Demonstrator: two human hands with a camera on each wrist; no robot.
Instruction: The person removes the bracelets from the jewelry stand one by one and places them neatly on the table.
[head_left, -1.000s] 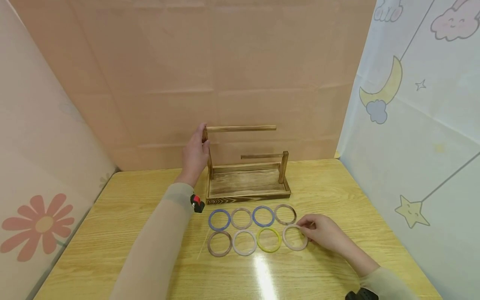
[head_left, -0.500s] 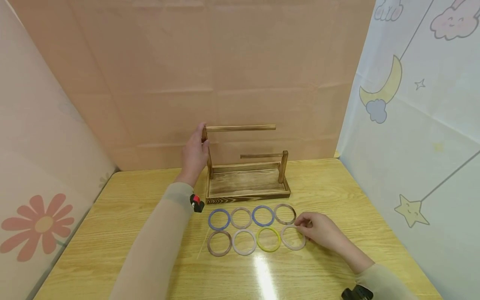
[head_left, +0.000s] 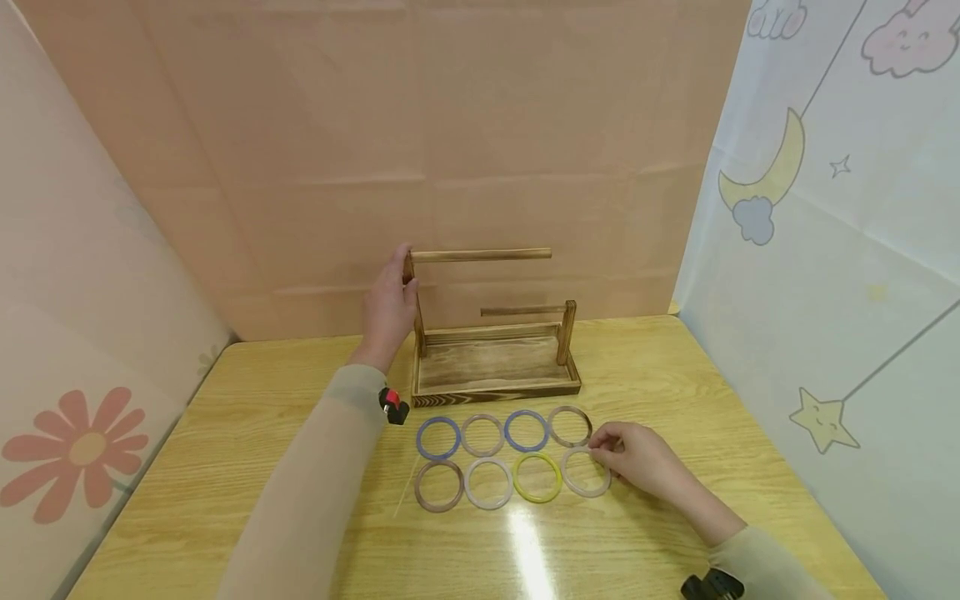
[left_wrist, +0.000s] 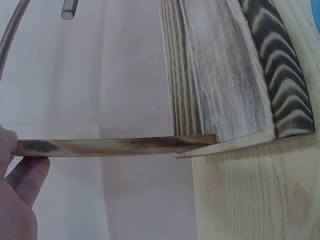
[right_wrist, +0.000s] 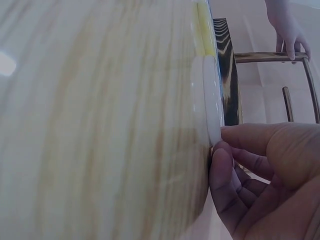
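Note:
My left hand [head_left: 389, 312] holds the top of the tall left post of a wooden bangle rack [head_left: 495, 389], thumb on one side and fingers round the other in the left wrist view. The rack's post [left_wrist: 115, 146] shows there too. My right hand [head_left: 643, 457] pinches the edge of a whitish bangle [head_left: 587, 493] at the right end of the front row. This bangle lies flat on the table. To its left are a yellow bangle [head_left: 537, 500], a pale one [head_left: 489, 507] and a brownish one [head_left: 439, 509].
A back row holds two blue bangles [head_left: 438, 457], a pinkish bangle [head_left: 483, 455] and a dark-streaked bangle [head_left: 570, 445], close before the rack. The rack's long upper bar [head_left: 483, 255] and short lower bar [head_left: 521, 312] have free ends. Cloth walls [head_left: 570, 125] surround the table.
The whitish bangle has shifted slightly left with my right hand, toward the yellow one. My left hand stays on the rack's post.

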